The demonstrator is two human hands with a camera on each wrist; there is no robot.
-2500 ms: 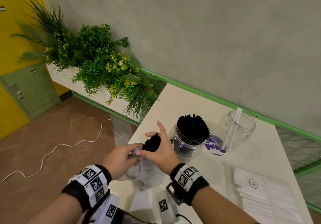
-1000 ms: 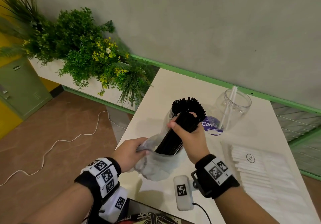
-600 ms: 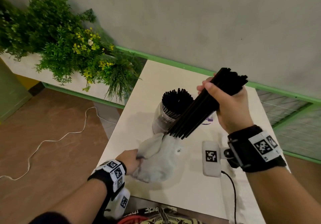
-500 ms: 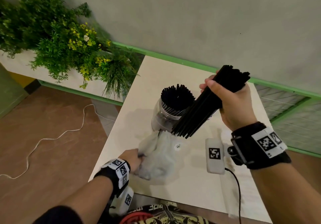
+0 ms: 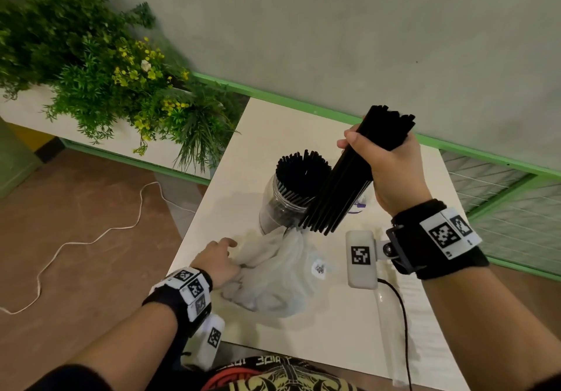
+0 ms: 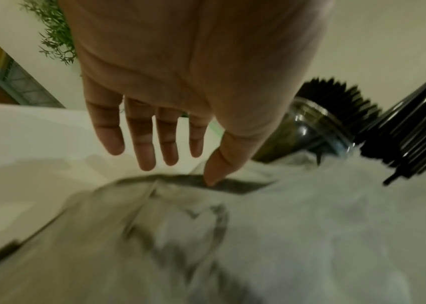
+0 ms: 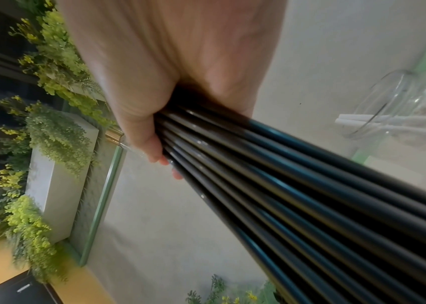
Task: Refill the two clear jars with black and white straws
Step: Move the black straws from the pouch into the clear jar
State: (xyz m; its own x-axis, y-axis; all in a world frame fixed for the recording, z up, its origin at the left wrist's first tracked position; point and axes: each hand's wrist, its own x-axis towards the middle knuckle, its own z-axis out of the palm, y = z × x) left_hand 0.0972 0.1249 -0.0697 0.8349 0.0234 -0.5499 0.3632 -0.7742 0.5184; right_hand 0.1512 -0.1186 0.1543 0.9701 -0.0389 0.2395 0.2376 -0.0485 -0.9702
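Our right hand (image 5: 391, 172) is wrapped tight around a bunch of black straws (image 5: 349, 184), held up in the air and tilted, with the low ends just beside the clear jar (image 5: 279, 205) that is packed with black straws. Our left hand (image 5: 217, 261) is flat with its fingers (image 6: 141, 139) out straight, and the thumb touches the soft plastic bag (image 5: 273, 278) on the white table (image 5: 331, 330). The other clear jar (image 7: 399, 102) holds only a few white straws (image 7: 357, 121).

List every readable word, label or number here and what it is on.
None reads plainly.
On the purple label behind the black straws: mostly hidden.
On the sticker on the plastic bag: too small.
On the clothing at the bottom edge: cut off, illegible.
On the wrist bands: square code patterns, no words.
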